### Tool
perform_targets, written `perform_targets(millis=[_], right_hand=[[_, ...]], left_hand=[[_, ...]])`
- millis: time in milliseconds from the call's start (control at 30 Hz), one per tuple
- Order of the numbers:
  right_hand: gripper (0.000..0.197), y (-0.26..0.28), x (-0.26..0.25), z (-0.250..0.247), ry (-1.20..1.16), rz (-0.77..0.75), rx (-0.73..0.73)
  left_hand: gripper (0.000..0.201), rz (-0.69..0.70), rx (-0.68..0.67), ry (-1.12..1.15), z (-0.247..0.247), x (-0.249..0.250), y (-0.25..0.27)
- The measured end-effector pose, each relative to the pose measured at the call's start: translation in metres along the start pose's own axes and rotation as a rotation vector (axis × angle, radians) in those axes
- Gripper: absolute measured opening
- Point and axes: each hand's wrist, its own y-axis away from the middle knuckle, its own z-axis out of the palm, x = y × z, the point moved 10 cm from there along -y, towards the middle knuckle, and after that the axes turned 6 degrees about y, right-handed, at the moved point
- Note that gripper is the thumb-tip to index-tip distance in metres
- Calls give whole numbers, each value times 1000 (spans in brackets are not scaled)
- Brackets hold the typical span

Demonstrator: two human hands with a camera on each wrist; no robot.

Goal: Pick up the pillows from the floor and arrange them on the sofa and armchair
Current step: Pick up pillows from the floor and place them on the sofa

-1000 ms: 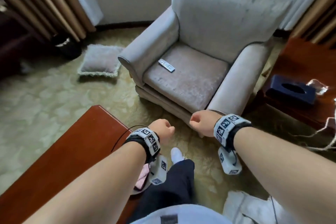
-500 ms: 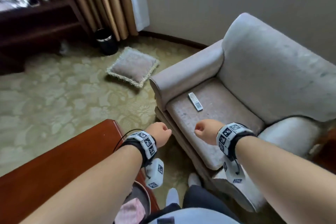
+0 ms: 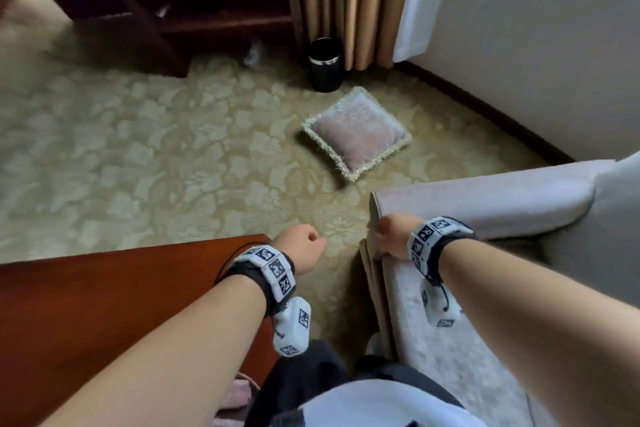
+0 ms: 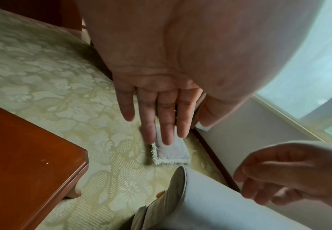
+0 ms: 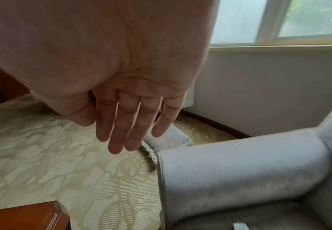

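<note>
A mauve pillow (image 3: 356, 133) with a pale fringe lies flat on the patterned carpet, beyond the armchair's left arm (image 3: 485, 204). Both of my hands are held out in front of me and hold nothing. My left hand (image 3: 301, 248) hangs over the carpet between the coffee table and the chair, its fingers straight (image 4: 157, 121) and pointing toward the pillow (image 4: 171, 153). My right hand (image 3: 393, 236) is just above the front end of the chair arm (image 5: 239, 163). Its fingers are relaxed and extended (image 5: 127, 124), with the pillow (image 5: 167, 140) partly hidden behind them.
A red-brown coffee table (image 3: 121, 288) fills the lower left. A black waste bin (image 3: 325, 64) stands by the tan curtains (image 3: 346, 3), just behind the pillow. A dark shelf unit (image 3: 207, 10) is at the back left. Open carpet (image 3: 156, 149) spreads to the left of the pillow.
My view has swung left: the armchair has slid to the right edge and the pillow now sits near the middle. Both hands stay out in front, holding nothing.
</note>
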Motion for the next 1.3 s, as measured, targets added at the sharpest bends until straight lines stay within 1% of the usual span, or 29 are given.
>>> perform_targets(millis=[100, 167, 267, 367, 433, 467, 600, 700, 800, 933, 1033, 1100, 1167, 1233, 1300], right_hand=[[24, -34, -31, -30, 82, -75, -21], [21, -69, -61, -48, 144, -121, -49], [33, -120, -103, -70, 238, -166, -82], [33, -172, -138, -97, 303, -225, -103], [28, -201, -151, -126, 323, -233, -89], [27, -210, -155, -140, 291, -230, -84], [27, -253, -163, -213, 227, -188, -33], [33, -279, -148, -261, 148, -109, 4], [33, -307, -122, -291, 111, -55, 14], [30, -343, -76, -315, 62, 49, 7], [27, -377, -36, -330, -24, 133, 13], [24, -405, -14, -339, -26, 156, -19], [26, -436, 3, -349, -61, 172, -29], [27, -462, 12, -363, -81, 182, -32], [29, -488, 19, -379, -144, 236, -29]], left_hand=[[28, -33, 24, 75, -23, -10, -15], [28, -72, 42, 109, -45, -23, -38], [27, -110, 76, 140, -80, -38, -81], [23, -119, 87, 168, -125, -47, -134], [22, -128, 97, 161, -165, -47, -171], [22, -135, 89, 148, -181, -45, -183], [25, -112, 95, 72, -260, -21, -242], [26, -50, 76, 12, -301, 14, -291], [29, 1, 46, -25, -331, 55, -340], [30, 34, -2, -44, -348, 95, -407], [28, 79, -22, -59, -355, 125, -453], [25, 86, -27, -76, -359, 137, -483], [23, 78, -56, -87, -364, 142, -508], [22, 75, -76, -111, -372, 148, -532], [22, 62, -83, -132, -384, 150, -560]])
